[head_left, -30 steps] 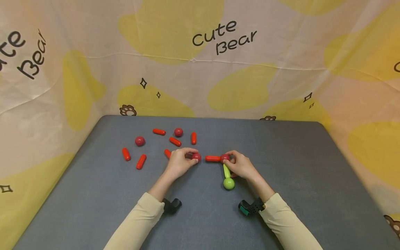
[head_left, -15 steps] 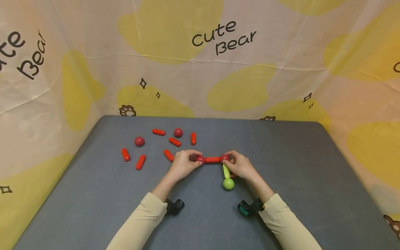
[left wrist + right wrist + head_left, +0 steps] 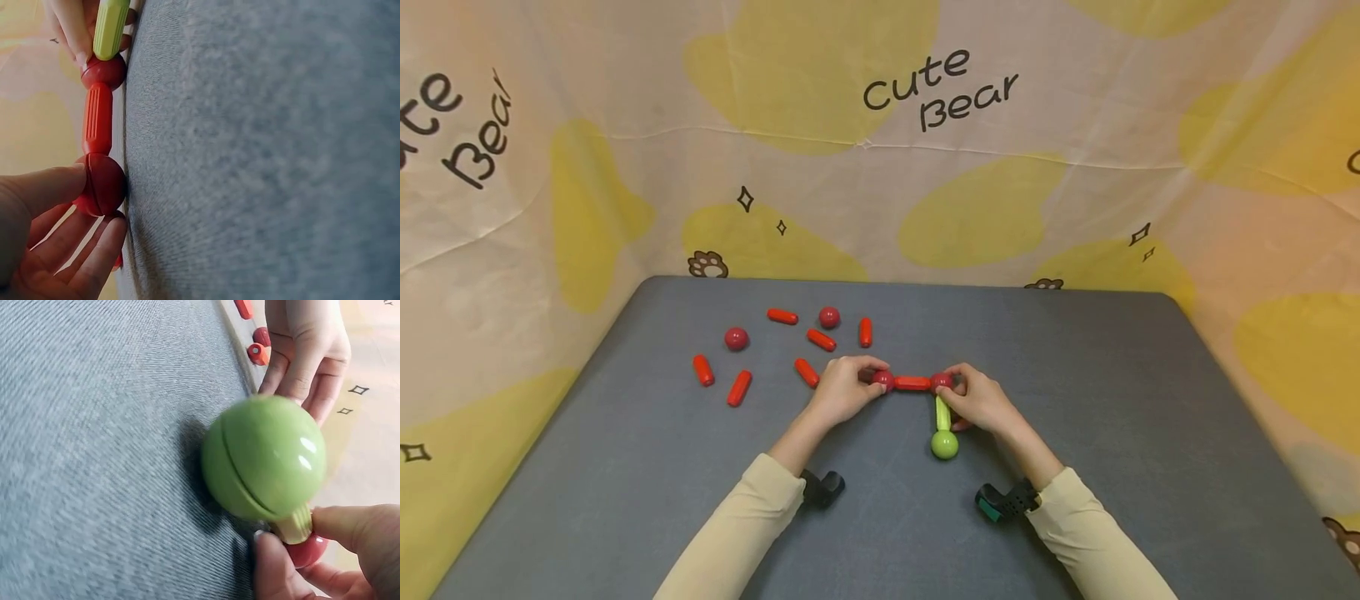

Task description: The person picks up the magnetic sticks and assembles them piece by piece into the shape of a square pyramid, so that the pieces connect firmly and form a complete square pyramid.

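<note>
head view: chain lies flat on the grey fabric counter (image 3: 1075, 433), mid-front, between the two hands
loose parts: red plastic sticks and dark red balls scattered far-left of the hands, e.g. short red stick (image 3: 739, 387), red ball (image 3: 736, 338); well apart from the chain
left hand (image 3: 842, 392): fingers pinch the dark red plastic ball (image 3: 883, 380) at the chain's left end
red ribbed plastic stick (image 3: 912, 383): long axis left–right, touching a ball at each end
right hand (image 3: 981, 402): fingers pinch the second dark red ball (image 3: 942, 382) at the corner joint
lime green plastic stick (image 3: 942, 413): runs from that joint toward the person
lime green plastic ball (image 3: 944, 444): on the stick's near end, free, nearer the right hand
key relation: L-shape; each hand holds one end of the red bar
</note>
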Demonstrator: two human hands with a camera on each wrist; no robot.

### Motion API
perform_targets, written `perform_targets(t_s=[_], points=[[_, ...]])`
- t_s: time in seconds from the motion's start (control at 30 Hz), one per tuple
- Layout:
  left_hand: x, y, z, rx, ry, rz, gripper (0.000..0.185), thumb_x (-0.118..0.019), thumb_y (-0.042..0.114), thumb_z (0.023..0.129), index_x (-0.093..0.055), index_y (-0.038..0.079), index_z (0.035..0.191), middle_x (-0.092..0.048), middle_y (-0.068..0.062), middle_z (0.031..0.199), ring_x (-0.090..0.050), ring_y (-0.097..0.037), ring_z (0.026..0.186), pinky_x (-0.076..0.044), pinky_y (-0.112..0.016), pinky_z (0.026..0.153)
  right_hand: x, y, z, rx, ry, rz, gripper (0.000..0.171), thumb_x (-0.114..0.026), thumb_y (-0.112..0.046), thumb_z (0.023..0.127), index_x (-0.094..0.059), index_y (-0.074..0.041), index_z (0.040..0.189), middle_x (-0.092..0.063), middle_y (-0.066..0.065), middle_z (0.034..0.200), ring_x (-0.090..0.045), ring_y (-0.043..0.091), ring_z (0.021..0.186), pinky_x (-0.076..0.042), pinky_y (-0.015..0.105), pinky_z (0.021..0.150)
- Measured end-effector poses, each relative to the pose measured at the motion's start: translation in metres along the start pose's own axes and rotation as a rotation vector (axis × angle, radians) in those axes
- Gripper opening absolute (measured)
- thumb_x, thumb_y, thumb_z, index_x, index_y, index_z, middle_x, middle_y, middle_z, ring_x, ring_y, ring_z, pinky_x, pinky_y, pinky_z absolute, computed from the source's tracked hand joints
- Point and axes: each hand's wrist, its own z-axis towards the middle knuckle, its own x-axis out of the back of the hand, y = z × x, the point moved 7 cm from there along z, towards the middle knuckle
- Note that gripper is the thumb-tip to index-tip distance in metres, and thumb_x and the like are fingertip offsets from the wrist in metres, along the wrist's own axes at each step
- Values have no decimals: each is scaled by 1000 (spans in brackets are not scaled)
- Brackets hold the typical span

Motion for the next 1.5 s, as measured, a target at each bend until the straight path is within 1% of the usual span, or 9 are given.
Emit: perform_targets(t_s=[0.1,0.23,0.33,0.5,0.83,1.0,1.13,1.3,1.5], points=[[-1,1,2,-7,-13,0,27,-73,8,76,-71,12,102,-70,-1,91,-66,-12,80,-51,-33,73,4,-2,-1,24,11,-84,41,-60,-27,88,-51,-4,120,-60,5,74,-57,13,48,-48,28,50],[-1,2,3,-8,-23,3,26,-73,8,76,-71,13,102,-70,-1,91,-65,-12,80,-51,-32,73,12,-11,1,119,70,-216,40,-62,-28,86,-56,-3,116,-64,6,85,-58,15,65,-44,29,59],[-1,4,4,-19,-23,8,26,-72,8,76,-70,12,101,-70,-2,91,-65,-13,79,-51,-32,72,13,-19,4,210,80,-258,38,-63,-25,85,-59,-3,116,-62,8,91,-53,18,76,-42,30,65],[-1,7,4,-26,-26,3,25,-72,8,76,-70,10,101,-70,-3,91,-65,-13,78,-51,-32,70,11,-23,7,276,54,-274,30,-62,-18,85,-63,-6,113,-55,7,82,-47,17,72,-36,28,61],[3,3,3,-4,-29,-43,25,-72,7,76,-70,13,100,-70,-2,92,-66,-12,81,-52,-31,71,10,-18,7,257,59,-243,26,-63,-18,85,-64,-8,109,-52,5,78,-44,16,68,-33,26,57],[17,0,-2,11,8,-71,25,-72,8,76,-70,14,100,-69,-3,97,-67,-13,83,-53,-30,69,12,-17,5,243,72,-226,25,-63,-18,84,-65,-7,107,-52,6,77,-45,17,67,-34,26,57],[29,0,-10,9,15,-70,26,-71,9,77,-69,11,102,-68,-5,102,-67,-15,82,-54,-32,72,14,-15,2,229,82,-231,25,-64,-20,84,-65,-6,104,-56,6,82,-47,17,71,-36,27,60],[30,2,-25,-15,-44,-25,26,-72,11,77,-69,10,103,-68,-5,99,-65,-12,80,-53,-31,70,15,-12,-2,199,100,-241,24,-66,-23,82,-63,-5,98,-58,5,83,-50,16,71,-38,27,61],[18,10,-42,-86,-146,-1,28,-73,14,77,-68,9,104,-67,-3,100,-63,-10,80,-51,-25,70,12,-10,-9,166,103,-228,24,-68,-25,80,-59,-5,90,-54,3,76,-47,15,65,-36,26,57]])
